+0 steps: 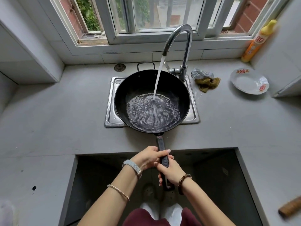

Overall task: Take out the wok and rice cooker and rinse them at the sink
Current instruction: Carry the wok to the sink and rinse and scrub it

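Black metal wok (pixel 152 101) sits over the steel sink (pixel 112 101) and covers nearly all of the basin. Cannot tell whether it rests on the rim or is held just above it. Its long dark handle (pixel 161 144) points toward the near edge of the bench (pixel 57 111) and out over the open gap below.

Wok contents: a shallow pool of water (pixel 153 115), rippled and bubbly, fills the bottom. Tap (pixel 179 38) at the far right of the sink is running. Its stream (pixel 158 79) falls into the far side of the pool.

Both hands are on the handle, touching each other. Left hand (pixel 146 158) grips nearer the wok, fingers (pixel 164 151) wrapped round the handle. Right hand (pixel 170 172) grips the near end, fingers clenched round it. Grey watch band and thin bracelet on the left arm; brown bead bracelet on the right wrist.

Right of the sink:
- Grey and olive rags (pixel 206 79) in a heap, just beside the tap base.
- Farther right, a white dish (pixel 249 82) with red markings on the rim. Something clear and crumpled lies at its right edge; cannot tell what.
- Far right corner, an orange bottle (pixel 257 41) with a yellow cap, leaning against the wall.

Far left of the sink, a round metal disc (pixel 119 67) lies on the bench. At the near right edge is a wooden piece (pixel 290 207), partly cut off.
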Available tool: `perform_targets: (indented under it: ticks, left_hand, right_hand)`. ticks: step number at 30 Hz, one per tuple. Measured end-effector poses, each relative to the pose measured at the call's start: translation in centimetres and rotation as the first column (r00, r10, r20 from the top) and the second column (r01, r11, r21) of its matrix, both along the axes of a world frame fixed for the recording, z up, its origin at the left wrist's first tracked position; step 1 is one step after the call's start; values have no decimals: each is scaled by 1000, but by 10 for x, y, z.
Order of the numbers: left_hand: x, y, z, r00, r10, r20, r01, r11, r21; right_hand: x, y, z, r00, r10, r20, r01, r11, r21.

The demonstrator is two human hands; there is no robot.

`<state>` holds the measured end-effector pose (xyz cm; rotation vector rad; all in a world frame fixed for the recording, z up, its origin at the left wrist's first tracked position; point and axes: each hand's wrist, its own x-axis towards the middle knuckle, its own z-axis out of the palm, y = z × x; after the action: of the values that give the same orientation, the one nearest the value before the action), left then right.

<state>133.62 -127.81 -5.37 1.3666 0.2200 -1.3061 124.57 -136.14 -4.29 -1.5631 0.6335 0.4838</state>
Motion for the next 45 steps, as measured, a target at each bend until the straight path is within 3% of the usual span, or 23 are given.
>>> perform_targets:
  ticks: [7,17,30,38,45]
  left_hand:
    - [6,2,14,1000,23,18,-21,998,-59]
    - [25,-5,38,996,23,86,-23,1000,4]
    - [-7,8,13,1000,-7,-24,6,1000,-27]
    - [5,7,30,1000,6,24,-5,998,-64]
    - [25,-1,48,996,-3,93,2,1000,5]
  right_hand:
    - [8,1,21,999,-22,34,20,999,44]
    - [37,-6,53,998,-59,29,54,989,141]
    - [-7,8,4,1000,0,-1,0,999,35]
    - [8,9,25,998,-55,39,52,996,67]
    - [38,-2,53,996,-78,44,72,988,138]
